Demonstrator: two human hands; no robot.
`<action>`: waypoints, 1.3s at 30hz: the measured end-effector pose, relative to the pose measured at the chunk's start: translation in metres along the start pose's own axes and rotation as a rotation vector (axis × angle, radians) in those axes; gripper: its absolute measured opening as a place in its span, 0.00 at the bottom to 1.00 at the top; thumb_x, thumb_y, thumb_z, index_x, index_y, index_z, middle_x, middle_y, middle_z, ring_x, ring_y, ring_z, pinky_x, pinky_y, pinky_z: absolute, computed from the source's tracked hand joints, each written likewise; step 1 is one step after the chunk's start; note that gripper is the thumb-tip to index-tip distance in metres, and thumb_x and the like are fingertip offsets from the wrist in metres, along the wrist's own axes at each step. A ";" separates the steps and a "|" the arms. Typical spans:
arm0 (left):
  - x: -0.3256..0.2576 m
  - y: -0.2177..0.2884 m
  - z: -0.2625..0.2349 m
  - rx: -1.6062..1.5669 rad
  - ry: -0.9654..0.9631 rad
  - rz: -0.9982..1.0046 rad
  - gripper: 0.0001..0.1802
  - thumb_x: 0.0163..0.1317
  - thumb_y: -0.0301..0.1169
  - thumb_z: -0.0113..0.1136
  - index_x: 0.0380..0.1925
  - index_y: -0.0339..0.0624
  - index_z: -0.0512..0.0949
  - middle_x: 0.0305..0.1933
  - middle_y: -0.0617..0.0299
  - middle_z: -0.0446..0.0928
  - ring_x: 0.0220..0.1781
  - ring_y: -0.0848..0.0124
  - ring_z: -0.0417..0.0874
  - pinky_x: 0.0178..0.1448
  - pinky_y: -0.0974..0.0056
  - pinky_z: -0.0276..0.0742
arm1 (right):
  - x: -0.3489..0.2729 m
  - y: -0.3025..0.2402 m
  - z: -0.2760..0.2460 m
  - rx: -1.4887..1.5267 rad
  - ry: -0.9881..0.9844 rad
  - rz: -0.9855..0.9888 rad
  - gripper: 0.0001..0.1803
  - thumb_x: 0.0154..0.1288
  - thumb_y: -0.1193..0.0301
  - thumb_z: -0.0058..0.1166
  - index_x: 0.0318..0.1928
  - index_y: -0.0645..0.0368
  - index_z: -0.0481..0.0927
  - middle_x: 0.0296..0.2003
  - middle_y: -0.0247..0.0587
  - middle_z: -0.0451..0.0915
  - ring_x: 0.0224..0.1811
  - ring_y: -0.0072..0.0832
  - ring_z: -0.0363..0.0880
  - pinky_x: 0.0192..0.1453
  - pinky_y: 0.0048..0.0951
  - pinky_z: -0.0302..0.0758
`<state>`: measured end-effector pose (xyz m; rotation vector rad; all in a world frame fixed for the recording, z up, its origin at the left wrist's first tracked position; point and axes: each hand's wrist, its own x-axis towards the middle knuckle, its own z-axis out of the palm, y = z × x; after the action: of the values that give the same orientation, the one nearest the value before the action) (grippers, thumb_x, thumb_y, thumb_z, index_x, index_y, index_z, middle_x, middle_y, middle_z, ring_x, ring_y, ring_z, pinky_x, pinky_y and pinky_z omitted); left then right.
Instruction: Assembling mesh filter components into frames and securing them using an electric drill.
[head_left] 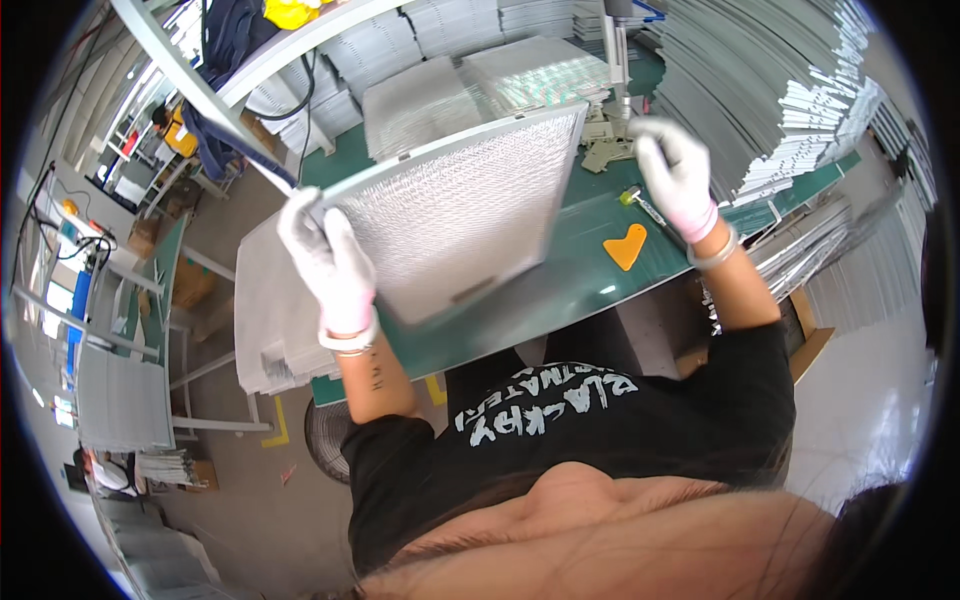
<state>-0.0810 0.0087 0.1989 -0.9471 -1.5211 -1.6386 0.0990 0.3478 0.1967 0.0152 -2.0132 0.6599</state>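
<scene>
While the left hand (pixel 335 262), in a white knit glove, closes its grip on the lower left corner of a rectangular mesh filter (pixel 460 205) with a thin metal frame, the panel stands tilted above the green desk (pixel 570 275). Similarly gloved, the right hand (pixel 675 175) is curled by the filter's upper right corner; whether its grip holds anything cannot be told. An orange plastic scraper (pixel 627 245) lies flat on the desk nearby.

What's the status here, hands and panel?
Left hand grips mesh panel at its left edge, tilted above green bench. Right hand near the press, off the panel. Nothing blocking.
</scene>
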 end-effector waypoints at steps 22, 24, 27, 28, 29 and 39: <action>-0.031 0.016 0.172 0.459 -0.584 0.487 0.48 0.42 0.47 0.75 0.61 0.31 0.69 0.22 0.62 0.73 0.28 0.62 0.74 0.43 0.53 0.72 | -0.027 -0.045 -0.121 0.071 -0.334 0.136 0.30 0.74 0.69 0.48 0.72 0.63 0.60 0.33 0.37 0.75 0.28 0.21 0.71 0.37 0.23 0.72; -0.035 0.016 0.179 0.526 -0.515 0.375 0.46 0.42 0.45 0.73 0.61 0.31 0.69 0.21 0.60 0.73 0.27 0.62 0.75 0.43 0.53 0.71 | -0.009 -0.060 -0.121 0.003 -0.292 0.121 0.31 0.74 0.70 0.46 0.73 0.63 0.58 0.32 0.35 0.75 0.26 0.20 0.69 0.35 0.23 0.71; -0.039 0.018 0.183 0.528 -0.455 0.366 0.44 0.42 0.41 0.71 0.60 0.31 0.69 0.19 0.62 0.72 0.24 0.62 0.74 0.39 0.55 0.71 | -0.009 -0.055 -0.106 -0.033 -0.288 0.017 0.32 0.71 0.73 0.48 0.73 0.62 0.57 0.32 0.39 0.77 0.23 0.24 0.71 0.33 0.26 0.73; -0.040 0.019 0.184 0.515 -0.452 0.346 0.44 0.42 0.41 0.70 0.60 0.32 0.69 0.19 0.63 0.73 0.23 0.62 0.74 0.37 0.55 0.70 | -0.008 -0.058 -0.102 -0.234 -0.525 -0.046 0.31 0.68 0.76 0.50 0.71 0.61 0.63 0.29 0.42 0.75 0.23 0.31 0.72 0.32 0.32 0.73; -0.039 0.019 0.185 0.491 -0.469 0.323 0.43 0.42 0.40 0.70 0.60 0.32 0.69 0.19 0.64 0.73 0.22 0.63 0.74 0.35 0.55 0.69 | -0.007 -0.060 -0.100 -0.436 -0.761 -0.111 0.29 0.65 0.79 0.52 0.68 0.60 0.68 0.27 0.46 0.74 0.24 0.38 0.74 0.32 0.38 0.73; -0.043 0.012 0.186 0.475 -0.433 0.331 0.42 0.41 0.39 0.69 0.60 0.35 0.71 0.17 0.63 0.73 0.22 0.63 0.74 0.35 0.55 0.69 | -0.033 -0.045 -0.078 -0.240 -0.497 -0.007 0.29 0.67 0.80 0.48 0.69 0.62 0.66 0.59 0.59 0.75 0.55 0.47 0.81 0.57 0.35 0.76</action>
<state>-0.0401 0.1944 0.1749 -1.2451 -1.8064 -0.8162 0.1920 0.3369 0.2184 0.0474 -2.5596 0.4305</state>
